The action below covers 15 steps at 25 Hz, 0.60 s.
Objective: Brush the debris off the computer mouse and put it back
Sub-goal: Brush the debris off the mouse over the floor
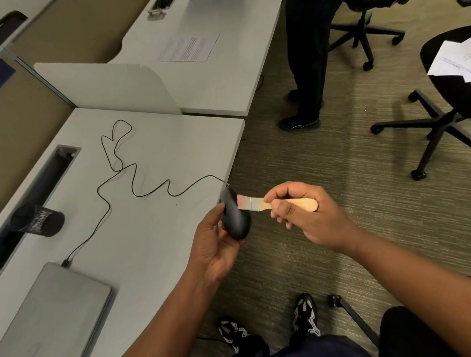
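The left hand [217,245] holds the black wired mouse [235,216] lifted off the surface [153,228], just past its front edge and over the carpeted floor [329,184]; its grip is closed around the mouse body from below, the thumb against the near side. Holding it out there looks deliberate: whatever the brush loosens would drop onto the floor rather than back onto the surface. The mouse is tilted so that one long side faces the right hand [303,215], which presents that face squarely to the bristles.

The right hand has its grip closed on the wooden handle of a small flat paintbrush [262,203], pinching close to the metal ferrule, a hold that gives fine control for short strokes. The bristle tips touch the mouse near its upper end.

The mouse cable [131,173] trails in loose curls across the surface to a closed grey laptop [55,313], with enough slack to let the mouse be lifted this far. I judge the brushing is in progress; setting the mouse back on the surface is not yet done
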Each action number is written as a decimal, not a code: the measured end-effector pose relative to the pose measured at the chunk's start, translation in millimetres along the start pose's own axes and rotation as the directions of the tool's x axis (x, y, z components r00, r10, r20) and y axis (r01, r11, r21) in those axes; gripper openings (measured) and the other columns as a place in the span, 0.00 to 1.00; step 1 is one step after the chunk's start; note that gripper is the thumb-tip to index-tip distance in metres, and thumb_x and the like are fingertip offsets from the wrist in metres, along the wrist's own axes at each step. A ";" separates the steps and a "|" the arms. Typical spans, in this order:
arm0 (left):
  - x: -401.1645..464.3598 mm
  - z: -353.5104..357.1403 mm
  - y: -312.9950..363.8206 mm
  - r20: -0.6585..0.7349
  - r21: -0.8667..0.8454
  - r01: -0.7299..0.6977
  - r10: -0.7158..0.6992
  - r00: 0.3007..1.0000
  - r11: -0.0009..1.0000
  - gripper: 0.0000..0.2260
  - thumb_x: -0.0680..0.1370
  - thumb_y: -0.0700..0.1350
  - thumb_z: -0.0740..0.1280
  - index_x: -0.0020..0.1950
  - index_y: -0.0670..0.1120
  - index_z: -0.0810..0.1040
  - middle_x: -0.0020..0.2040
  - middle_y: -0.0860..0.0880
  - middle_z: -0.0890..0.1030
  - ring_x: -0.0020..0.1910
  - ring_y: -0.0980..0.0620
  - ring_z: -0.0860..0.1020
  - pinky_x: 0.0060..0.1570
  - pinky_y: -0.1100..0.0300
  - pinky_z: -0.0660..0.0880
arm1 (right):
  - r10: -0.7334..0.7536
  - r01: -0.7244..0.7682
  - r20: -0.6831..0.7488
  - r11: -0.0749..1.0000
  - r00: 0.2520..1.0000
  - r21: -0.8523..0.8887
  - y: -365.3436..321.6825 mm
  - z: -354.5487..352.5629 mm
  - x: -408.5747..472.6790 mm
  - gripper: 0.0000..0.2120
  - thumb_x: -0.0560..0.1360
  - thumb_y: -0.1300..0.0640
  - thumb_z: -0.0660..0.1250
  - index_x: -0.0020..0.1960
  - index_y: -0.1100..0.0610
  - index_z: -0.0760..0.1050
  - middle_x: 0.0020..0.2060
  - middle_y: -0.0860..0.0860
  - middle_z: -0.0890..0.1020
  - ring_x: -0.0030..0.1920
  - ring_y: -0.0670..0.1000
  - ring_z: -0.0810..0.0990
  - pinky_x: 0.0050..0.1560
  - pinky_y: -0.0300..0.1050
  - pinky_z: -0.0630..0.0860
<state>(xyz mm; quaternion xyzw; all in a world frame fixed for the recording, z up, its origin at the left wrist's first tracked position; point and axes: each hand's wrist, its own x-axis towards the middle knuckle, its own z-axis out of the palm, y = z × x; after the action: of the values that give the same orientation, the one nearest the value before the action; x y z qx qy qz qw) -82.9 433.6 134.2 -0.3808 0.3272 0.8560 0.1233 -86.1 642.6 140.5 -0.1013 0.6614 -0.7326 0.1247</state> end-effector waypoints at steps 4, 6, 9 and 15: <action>-0.7 -2.8 0.4 -0.027 0.018 0.022 -0.022 0.999 1.000 0.29 0.68 0.41 0.76 0.69 0.41 0.77 0.59 0.40 0.79 0.54 0.43 0.81 0.41 0.50 0.85 | 0.130 -0.127 0.086 0.991 0.988 -0.037 3.7 -4.6 -1.8 0.05 0.80 0.62 0.68 0.49 0.56 0.83 0.37 0.52 0.85 0.36 0.51 0.81 0.35 0.44 0.77; -0.6 -4.0 0.0 -0.025 0.067 0.004 -0.002 1.000 0.998 0.29 0.68 0.41 0.77 0.69 0.42 0.78 0.59 0.40 0.80 0.56 0.42 0.80 0.47 0.50 0.83 | 0.164 -0.155 0.101 0.983 0.981 -0.096 4.4 -8.6 -1.2 0.07 0.77 0.63 0.68 0.45 0.56 0.83 0.34 0.52 0.84 0.33 0.49 0.80 0.32 0.43 0.75; -3.4 -4.6 -1.7 0.030 0.177 -0.014 0.009 1.000 0.984 0.24 0.67 0.41 0.77 0.63 0.45 0.80 0.54 0.40 0.86 0.50 0.44 0.86 0.38 0.53 0.84 | 0.115 -0.115 0.005 0.991 0.993 -0.066 3.9 -8.4 -0.7 0.06 0.76 0.61 0.69 0.46 0.52 0.82 0.34 0.53 0.84 0.32 0.51 0.79 0.30 0.44 0.74; -4.4 -5.3 -4.6 0.059 0.285 -0.025 0.008 0.998 0.958 0.23 0.65 0.41 0.76 0.59 0.46 0.78 0.62 0.39 0.81 0.61 0.39 0.79 0.51 0.47 0.80 | 0.012 -0.024 -0.110 0.994 0.994 -0.107 10.6 -9.4 3.2 0.05 0.79 0.59 0.73 0.50 0.50 0.81 0.39 0.60 0.82 0.36 0.55 0.76 0.36 0.55 0.74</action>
<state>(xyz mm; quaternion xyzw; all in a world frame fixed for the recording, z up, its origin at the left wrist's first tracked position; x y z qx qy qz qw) -74.7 433.8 132.7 -0.3315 0.4469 0.8113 0.1793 -91.6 649.4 128.9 -0.0618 0.7069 -0.6989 0.0893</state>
